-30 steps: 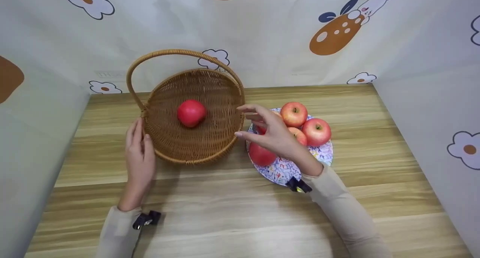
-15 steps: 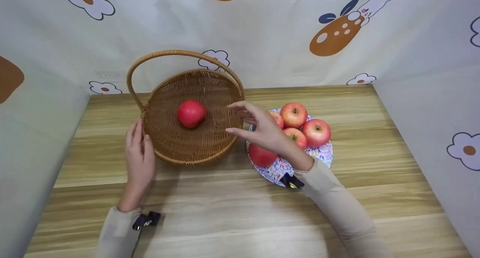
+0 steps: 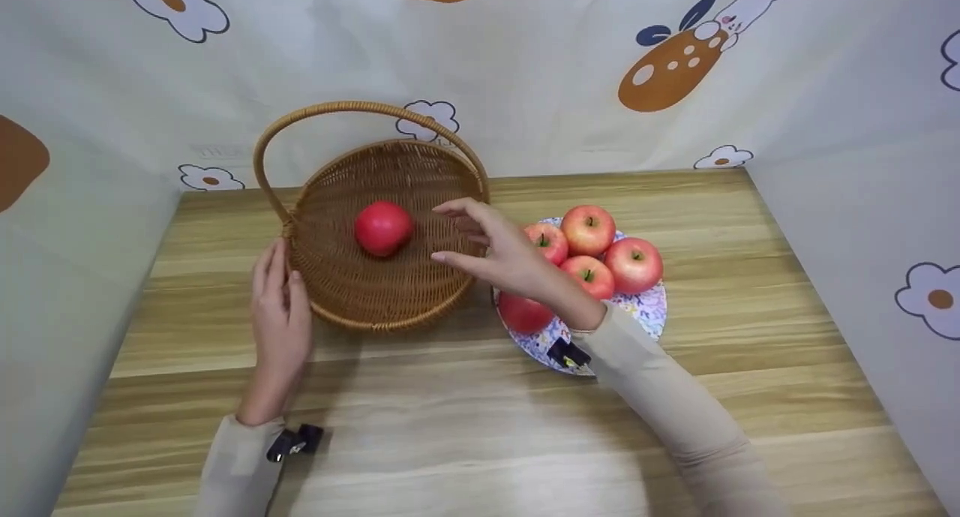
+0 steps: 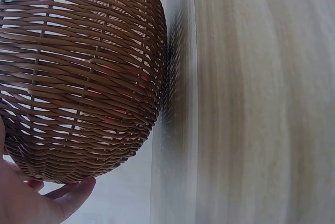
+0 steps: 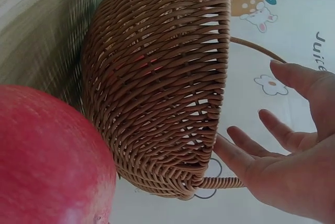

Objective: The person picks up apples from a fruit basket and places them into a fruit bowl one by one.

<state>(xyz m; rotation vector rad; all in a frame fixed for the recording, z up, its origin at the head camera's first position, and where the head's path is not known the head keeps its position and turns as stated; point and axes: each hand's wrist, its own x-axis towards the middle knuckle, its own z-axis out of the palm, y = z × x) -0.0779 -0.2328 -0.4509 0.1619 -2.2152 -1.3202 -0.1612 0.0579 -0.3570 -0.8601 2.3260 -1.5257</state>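
A brown wicker basket (image 3: 390, 292) with a tall arched handle stands on the table, and one red apple (image 3: 383, 228) lies inside it. My left hand (image 3: 281, 314) rests against the basket's left side, its fingers fairly straight; in the left wrist view its fingers touch the woven wall. Over the basket's right rim reaches my right hand (image 3: 499, 254), thumb and fingers spread apart with nothing between them. The right wrist view shows this hand (image 5: 298, 150) above the rim. Right of the basket, several red apples (image 3: 634, 266) sit on a patterned plate (image 3: 646, 307), partly hidden by the right hand and forearm.
A wood-grain table (image 3: 420, 427) carries the basket and plate. Pale printed sheets (image 3: 540, 74) with flowers and a rabbit stand behind and at both sides. The basket's handle (image 3: 352, 108) arches over its opening. A large red apple (image 5: 52, 150) is close to the right wrist camera.
My right hand has moved left from above the plate to over the basket's interior, uncovering more apples. The left hand, the basket and the apple in it have stayed put.
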